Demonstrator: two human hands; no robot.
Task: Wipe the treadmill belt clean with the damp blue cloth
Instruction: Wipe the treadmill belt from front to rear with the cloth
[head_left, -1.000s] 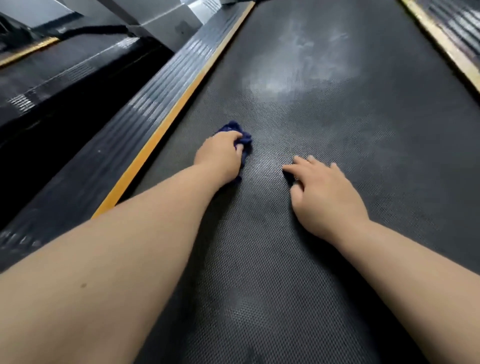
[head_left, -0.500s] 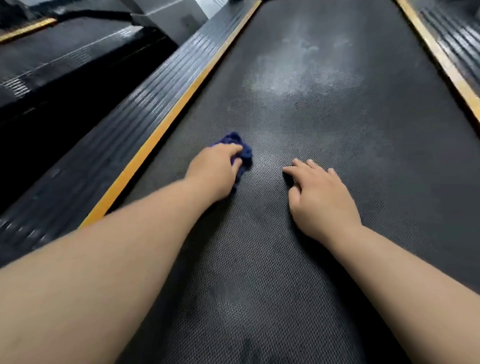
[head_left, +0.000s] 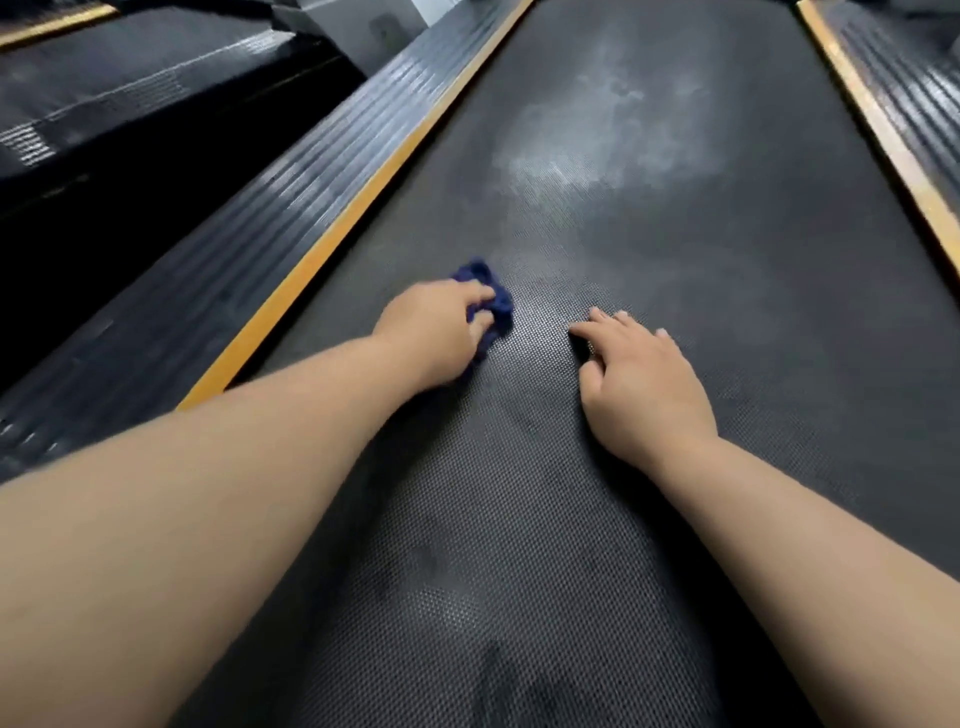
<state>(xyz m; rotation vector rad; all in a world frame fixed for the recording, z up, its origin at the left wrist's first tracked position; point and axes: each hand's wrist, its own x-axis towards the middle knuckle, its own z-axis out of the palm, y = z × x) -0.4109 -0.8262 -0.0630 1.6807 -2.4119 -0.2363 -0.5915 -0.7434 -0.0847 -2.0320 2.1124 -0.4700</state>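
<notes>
**A:** What do we see, biggest thing first?

**B:** We see the treadmill belt (head_left: 701, 322), dark and dimpled, filling most of our view. A pale, cloudy patch (head_left: 587, 156) lies on it further up.

**A:** And at its edges?

**B:** A ribbed black left rail (head_left: 249, 244) with a yellow strip (head_left: 322, 254) runs along one side, and a matching right rail (head_left: 904, 104) runs along the other.

**A:** Where are our hands?

**B:** Both our bare forearms reach forward over the belt. Our right hand (head_left: 644, 384) lies palm down on it, with its fingers (head_left: 587, 332) straight, slightly spread and touching the surface.

**A:** And the other?

**B:** Our left hand (head_left: 431, 327) is near it, closer to the left rail. Its fingers (head_left: 480, 325) are curled round the blue cloth (head_left: 493, 296) and hold it bunched against the belt.

**A:** So where is the cloth?

**B:** It's on the belt, left of the middle, under and just ahead of our left hand. It sits well apart from the pale patch. We see only the part that pokes out past our knuckles.
</notes>
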